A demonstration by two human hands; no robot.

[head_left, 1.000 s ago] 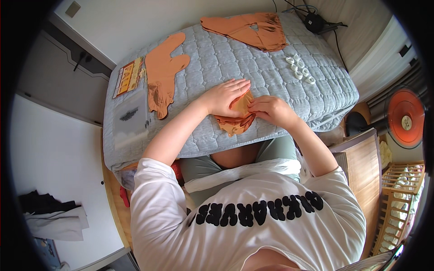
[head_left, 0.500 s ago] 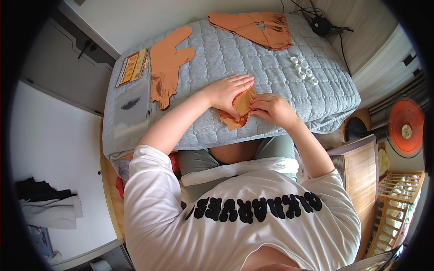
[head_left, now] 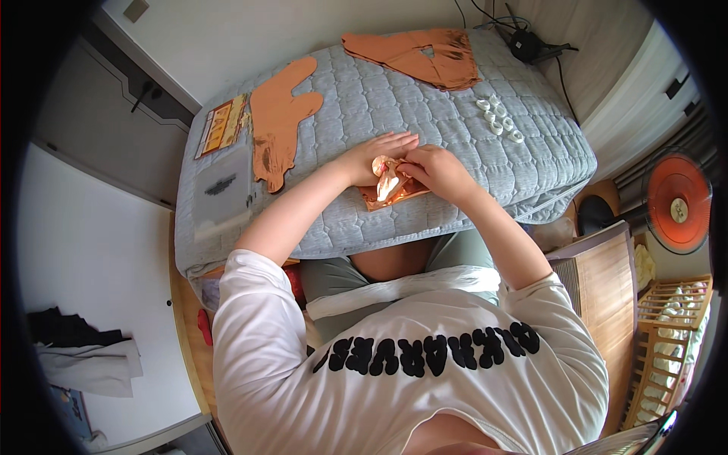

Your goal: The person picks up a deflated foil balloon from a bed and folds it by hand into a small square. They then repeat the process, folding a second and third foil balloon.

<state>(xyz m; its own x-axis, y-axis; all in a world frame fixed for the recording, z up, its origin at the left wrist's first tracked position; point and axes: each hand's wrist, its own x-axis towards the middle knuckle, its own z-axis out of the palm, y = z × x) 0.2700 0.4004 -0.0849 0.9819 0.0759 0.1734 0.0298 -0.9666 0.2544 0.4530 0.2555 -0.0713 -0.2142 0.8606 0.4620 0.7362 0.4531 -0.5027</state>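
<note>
A small shiny copper-coloured foil piece (head_left: pixel 383 199) lies crumpled near the front edge of the mattress, one flap raised and catching the light. My left hand (head_left: pixel 375 158) rests flat along its far left side, fingers stretched together toward the right; its thumb is mostly hidden behind the raised flap. My right hand (head_left: pixel 440 173) is closed in a pinch on the foil's upper right part, its fingertips close to my left fingers. Beyond my hands lie two larger flat orange foil shapes, a lobed one (head_left: pixel 282 106) at left and a wide folded one (head_left: pixel 417 57) at the far side.
The grey quilted mattress (head_left: pixel 341 125) carries several white ribbon rolls (head_left: pixel 497 121) at right, plus a printed packet (head_left: pixel 221 127) and a clear plastic sleeve (head_left: pixel 221 189) at left. A black device with cables (head_left: pixel 525 44) sits at the far right corner. An orange fan (head_left: pixel 677 203) stands right.
The foil has been folded or bunched: a bright flap now stands up near my left thumb. My right hand has moved left and away from me, nearer my left fingers. The view has shifted slightly.
</note>
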